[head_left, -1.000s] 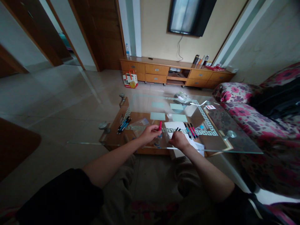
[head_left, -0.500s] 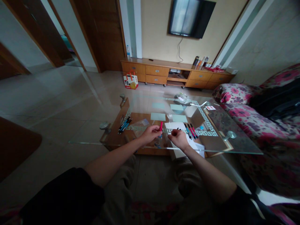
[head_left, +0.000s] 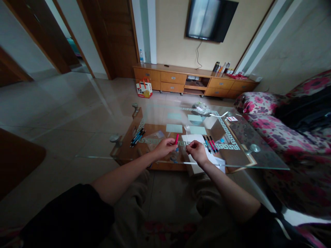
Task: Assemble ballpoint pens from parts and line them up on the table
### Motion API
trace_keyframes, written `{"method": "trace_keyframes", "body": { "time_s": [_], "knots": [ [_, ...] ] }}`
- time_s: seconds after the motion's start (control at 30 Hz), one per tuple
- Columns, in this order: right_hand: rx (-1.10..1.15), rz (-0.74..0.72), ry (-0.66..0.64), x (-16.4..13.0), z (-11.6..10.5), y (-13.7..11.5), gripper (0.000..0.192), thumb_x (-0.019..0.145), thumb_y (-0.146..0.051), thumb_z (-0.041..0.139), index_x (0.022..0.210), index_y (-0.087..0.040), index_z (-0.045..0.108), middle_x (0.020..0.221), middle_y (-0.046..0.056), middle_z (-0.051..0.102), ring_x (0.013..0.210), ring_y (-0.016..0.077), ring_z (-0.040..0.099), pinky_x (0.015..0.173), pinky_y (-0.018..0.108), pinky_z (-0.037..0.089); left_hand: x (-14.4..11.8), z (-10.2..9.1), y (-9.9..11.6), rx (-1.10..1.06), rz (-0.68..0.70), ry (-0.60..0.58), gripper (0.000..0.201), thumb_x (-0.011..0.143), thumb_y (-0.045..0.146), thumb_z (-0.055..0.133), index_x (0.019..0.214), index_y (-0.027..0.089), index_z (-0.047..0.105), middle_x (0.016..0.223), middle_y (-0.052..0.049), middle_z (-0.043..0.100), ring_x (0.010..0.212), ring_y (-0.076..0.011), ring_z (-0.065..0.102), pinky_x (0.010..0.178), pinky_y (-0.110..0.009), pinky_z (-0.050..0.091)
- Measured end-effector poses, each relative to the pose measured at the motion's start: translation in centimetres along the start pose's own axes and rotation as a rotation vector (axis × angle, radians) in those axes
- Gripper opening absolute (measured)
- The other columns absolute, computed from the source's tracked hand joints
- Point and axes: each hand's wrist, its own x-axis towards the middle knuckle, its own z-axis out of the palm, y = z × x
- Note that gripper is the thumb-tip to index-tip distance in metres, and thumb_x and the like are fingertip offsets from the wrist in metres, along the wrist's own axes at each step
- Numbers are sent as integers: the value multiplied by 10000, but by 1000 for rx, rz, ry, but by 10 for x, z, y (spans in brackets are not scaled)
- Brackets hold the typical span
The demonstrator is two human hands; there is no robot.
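Observation:
My left hand (head_left: 164, 147) is closed around a red pen (head_left: 177, 138), held upright just above the glass table (head_left: 258, 162). My right hand (head_left: 197, 152) is a short way to its right, fingers pinched on a thin pale rod (head_left: 187, 135) that points up and away; what it is I cannot tell. Both hands hover over the near edge of a white sheet of paper (head_left: 194, 138). Several red and dark pens (head_left: 210, 144) lie just right of the sheet.
A bunch of blue and black pens (head_left: 137, 137) lies at the table's left. Pale green notes (head_left: 174, 128) and a plastic bag (head_left: 201, 108) sit farther back. A flowered sofa (head_left: 281, 134) runs along the right; a wooden TV cabinet (head_left: 176, 77) stands behind.
My right hand has drawn slightly left, towards the left hand, and the dark pen tips seen above its fingers earlier no longer show. The left hand with the red pen has barely moved.

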Motion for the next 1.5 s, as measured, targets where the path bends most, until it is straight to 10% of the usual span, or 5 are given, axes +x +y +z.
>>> {"method": "trace_keyframes", "body": {
  "time_s": [0.23,0.53,1.13,1.5],
  "knots": [
    [110,-59,-54,-1,1,-3,476,720,-465,750,1075,-188,596,660,-9,684,573,174,652,581,293,537,-2,-1,2,10,12,-13,289,775,365,746,905,121,660,788,-37,669,659,-125,610,594,-221,453],
    [-56,-181,46,1,1,3,373,845,-532,620,887,-170,696,884,72,725,820,191,669,755,323,549,4,-3,-6,200,153,-40,213,815,304,697,943,135,687,861,-49,697,749,-146,631,700,-249,488],
    [310,-176,207,-4,0,-18,354,833,-493,657,1022,-204,580,884,53,713,777,187,693,789,382,579,-1,-3,-13,378,215,-180,216,825,298,681,971,139,701,824,-44,701,706,-139,622,661,-239,464],
    [229,-158,50,-4,4,-12,360,844,-554,625,898,-198,639,856,46,713,723,167,664,700,316,551,-2,-3,-13,392,204,-190,244,818,310,689,996,148,728,841,-58,723,706,-150,633,658,-245,467]
  ]
}}
